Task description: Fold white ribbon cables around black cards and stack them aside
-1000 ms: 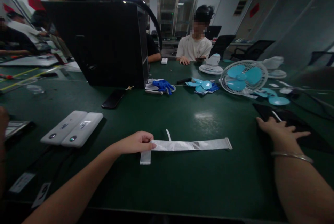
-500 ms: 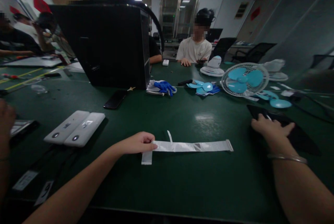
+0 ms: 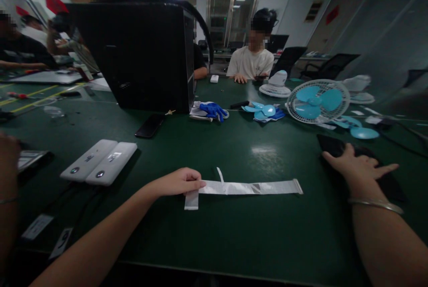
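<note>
My left hand (image 3: 183,182) pinches the left end of a flat white ribbon cable (image 3: 277,187) between thumb and fingers. The cable lies stretched rightward across the green table, with a connector at its far right end. One short folded end hangs below my fingers, and a narrow strip sticks up near them. On the right, my right hand (image 3: 363,166) rests with fingers spread over a flat black sheet-like item (image 3: 391,184); its kind is unclear. A bracelet circles that wrist.
Two white power banks (image 3: 112,162) with cables and a phone (image 3: 150,125) lie left. A black computer case (image 3: 133,55) stands behind. Blue-and-white gloves (image 3: 212,111), blue fan blades (image 3: 264,109) and a fan (image 3: 317,101) sit farther back. Another person (image 3: 252,62) sits opposite.
The fingers of my right hand have spread wider over the black item. My left hand keeps its pinch on the ribbon cable. The whole view has shifted slightly.
</note>
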The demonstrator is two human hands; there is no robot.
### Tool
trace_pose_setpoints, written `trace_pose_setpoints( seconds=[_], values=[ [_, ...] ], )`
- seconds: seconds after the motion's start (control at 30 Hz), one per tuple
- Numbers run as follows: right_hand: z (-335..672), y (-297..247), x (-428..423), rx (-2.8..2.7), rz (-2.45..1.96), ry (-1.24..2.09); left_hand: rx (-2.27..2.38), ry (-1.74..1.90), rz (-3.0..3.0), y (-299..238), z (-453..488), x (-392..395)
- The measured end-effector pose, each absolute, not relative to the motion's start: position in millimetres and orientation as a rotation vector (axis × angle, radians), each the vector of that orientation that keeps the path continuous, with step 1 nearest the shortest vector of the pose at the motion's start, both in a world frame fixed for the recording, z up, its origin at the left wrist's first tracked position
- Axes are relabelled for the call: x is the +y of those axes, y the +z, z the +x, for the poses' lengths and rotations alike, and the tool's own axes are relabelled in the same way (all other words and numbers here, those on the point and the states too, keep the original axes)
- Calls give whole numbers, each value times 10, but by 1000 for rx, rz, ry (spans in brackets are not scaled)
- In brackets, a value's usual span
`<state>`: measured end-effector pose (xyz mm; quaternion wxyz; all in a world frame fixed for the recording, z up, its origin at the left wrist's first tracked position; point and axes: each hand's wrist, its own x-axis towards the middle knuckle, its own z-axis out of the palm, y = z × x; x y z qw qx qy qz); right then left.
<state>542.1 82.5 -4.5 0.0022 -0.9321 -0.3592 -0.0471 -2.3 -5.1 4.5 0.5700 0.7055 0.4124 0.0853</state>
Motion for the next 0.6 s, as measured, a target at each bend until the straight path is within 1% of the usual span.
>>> trace_pose_setpoints(
  seconds=[0.17,0.27,0.43,0.53,0.6],
  values=[
    [5124,40,834,-1282,-2904,-183,986,200,1669,27,-16,-40],
    [4847,94,851,-1605,-2768,-181,982,175,1666,9,-22,-35],
    [4271,61,872,-2196,-2385,-185,974,176,1645,10,-3,-50],
    [3845,34,766,-2509,-2007,-166,1006,149,1671,26,25,-73],
    [3545,49,625,-2668,-1709,-96,1007,128,1726,34,38,-88]
  ],
)
